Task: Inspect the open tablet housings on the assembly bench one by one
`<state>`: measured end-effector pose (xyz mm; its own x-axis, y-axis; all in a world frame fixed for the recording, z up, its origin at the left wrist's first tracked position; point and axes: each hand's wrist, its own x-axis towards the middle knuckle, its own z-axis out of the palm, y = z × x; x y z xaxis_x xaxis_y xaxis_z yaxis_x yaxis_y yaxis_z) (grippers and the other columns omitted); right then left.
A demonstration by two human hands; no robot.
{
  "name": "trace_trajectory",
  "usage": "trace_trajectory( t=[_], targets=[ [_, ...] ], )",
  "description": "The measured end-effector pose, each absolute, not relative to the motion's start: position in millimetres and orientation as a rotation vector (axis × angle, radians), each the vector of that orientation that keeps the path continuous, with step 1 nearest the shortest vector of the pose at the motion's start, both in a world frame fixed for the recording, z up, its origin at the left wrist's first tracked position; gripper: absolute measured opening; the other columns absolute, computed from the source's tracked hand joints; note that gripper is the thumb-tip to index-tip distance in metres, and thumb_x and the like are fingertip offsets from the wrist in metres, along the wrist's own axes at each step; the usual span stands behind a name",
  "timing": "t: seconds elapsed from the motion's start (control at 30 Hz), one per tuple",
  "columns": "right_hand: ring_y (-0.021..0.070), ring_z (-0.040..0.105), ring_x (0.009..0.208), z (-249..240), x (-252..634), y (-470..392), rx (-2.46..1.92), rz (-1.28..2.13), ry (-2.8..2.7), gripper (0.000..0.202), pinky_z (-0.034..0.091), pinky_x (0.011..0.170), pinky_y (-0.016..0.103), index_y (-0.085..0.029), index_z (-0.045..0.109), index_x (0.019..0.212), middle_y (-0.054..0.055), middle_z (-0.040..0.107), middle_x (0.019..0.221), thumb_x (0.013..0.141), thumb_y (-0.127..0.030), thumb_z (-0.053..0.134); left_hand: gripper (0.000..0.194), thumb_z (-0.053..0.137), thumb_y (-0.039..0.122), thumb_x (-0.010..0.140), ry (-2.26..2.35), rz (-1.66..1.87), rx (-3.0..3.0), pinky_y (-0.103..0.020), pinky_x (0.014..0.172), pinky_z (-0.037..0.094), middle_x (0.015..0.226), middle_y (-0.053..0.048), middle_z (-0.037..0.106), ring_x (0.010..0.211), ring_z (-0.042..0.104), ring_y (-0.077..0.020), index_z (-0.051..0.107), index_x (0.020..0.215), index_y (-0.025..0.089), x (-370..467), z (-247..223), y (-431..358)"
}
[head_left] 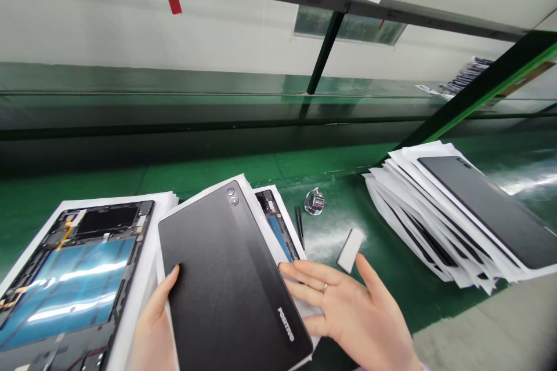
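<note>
A dark tablet back cover (217,266) marked POSITIVO, with two round camera rings near one corner, is tilted in front of me with a white sheet beneath it. My left hand (159,319) grips its left edge, thumb on top and the other fingers hidden underneath. At the right edge, my right hand (352,307) is open, palm turned up, its stretched fingertips touching or just beside the cover. Behind this piece lies an opened tablet (278,223), partly covered. Another opened tablet (78,278), its blue battery showing, rests on white sheets to the left.
Black tweezers (300,225), a small clear round item (314,202) and a white block (350,250) lie on the green bench (322,290). At right stands a stack of dark covers (487,208) layered with white sheets. A green post (474,90) slants above it.
</note>
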<state>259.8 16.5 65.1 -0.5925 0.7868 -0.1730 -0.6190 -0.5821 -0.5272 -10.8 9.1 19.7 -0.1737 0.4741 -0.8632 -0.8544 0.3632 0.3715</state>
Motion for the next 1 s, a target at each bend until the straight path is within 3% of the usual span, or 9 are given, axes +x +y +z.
trace_trajectory(
  t=[0.13,0.27,0.4,0.5,0.57,0.67,1.0],
  targets=[
    [0.0352,0.052,0.136,66.2,258.1,17.9,-0.498,2.188,-0.531,0.077,0.052,0.096,0.041,-0.008,0.068,0.134,0.02,0.06,0.146,0.1,-0.068,0.033,0.054,0.061,0.022,0.086,1.307,1.286,-0.464,-0.04,0.095,0.059,0.086,-0.002,0.081,0.108,0.071,-0.0344,0.061,0.14,0.023,-3.1,37.4,18.4],
    [0.0336,0.056,0.132,64.6,257.6,17.9,-0.524,2.178,-0.532,0.071,0.053,0.092,0.037,-0.008,0.072,0.129,0.02,0.064,0.14,0.099,-0.063,0.038,0.057,0.062,0.021,0.087,1.304,1.279,-0.457,-0.039,0.091,0.061,0.083,-0.005,0.081,0.095,0.075,-0.0342,0.057,0.144,0.018,-4.1,36.2,16.5],
    [0.0274,0.062,0.121,58.9,256.8,14.9,-0.691,2.019,-0.635,0.032,0.053,0.089,0.032,-0.02,0.081,0.102,0.012,0.072,0.123,0.095,-0.044,0.062,0.057,0.057,0.019,0.091,1.256,1.288,-0.517,-0.041,0.093,0.061,0.08,-0.004,0.08,0.094,0.076,-0.0328,0.051,0.148,0.018,-0.9,42.8,16.8],
    [0.0232,0.065,0.112,55.7,254.5,13.6,-0.874,1.864,-0.768,0.011,0.053,0.092,0.031,-0.024,0.08,0.086,0.007,0.072,0.108,0.089,-0.032,0.074,0.054,0.052,0.02,0.094,1.183,1.275,-0.576,-0.042,0.095,0.06,0.085,-0.01,0.08,0.099,0.074,-0.0344,0.051,0.147,0.008,3.5,50.4,20.3],
    [0.0218,0.066,0.105,54.7,252.8,13.8,-0.942,1.807,-0.811,0.011,0.053,0.092,0.031,-0.024,0.079,0.081,0.006,0.071,0.101,0.086,-0.033,0.079,0.052,0.05,0.02,0.094,1.164,1.287,-0.607,-0.042,0.095,0.06,0.087,-0.012,0.08,0.1,0.074,-0.0346,0.054,0.144,0.006,4.9,52.7,21.9],
    [0.021,0.068,0.1,53.3,251.4,14.7,-0.969,1.759,-0.852,0.013,0.054,0.093,0.032,-0.024,0.078,0.079,0.004,0.071,0.095,0.084,-0.035,0.081,0.052,0.05,0.018,0.094,1.116,1.304,-0.679,-0.042,0.095,0.06,0.091,-0.011,0.081,0.1,0.074,-0.0333,0.055,0.144,0.012,4.8,53.0,22.2],
    [0.0206,0.071,0.098,46.4,255.2,15.8,-0.941,1.711,-0.922,0.013,0.057,0.09,0.033,-0.025,0.078,0.08,0.003,0.071,0.094,0.087,-0.036,0.079,0.047,0.05,0.02,0.094,1.179,1.322,-0.61,-0.043,0.094,0.06,0.091,-0.014,0.08,0.097,0.075,-0.0339,0.062,0.139,0.012,6.1,53.3,22.6]
  ],
)
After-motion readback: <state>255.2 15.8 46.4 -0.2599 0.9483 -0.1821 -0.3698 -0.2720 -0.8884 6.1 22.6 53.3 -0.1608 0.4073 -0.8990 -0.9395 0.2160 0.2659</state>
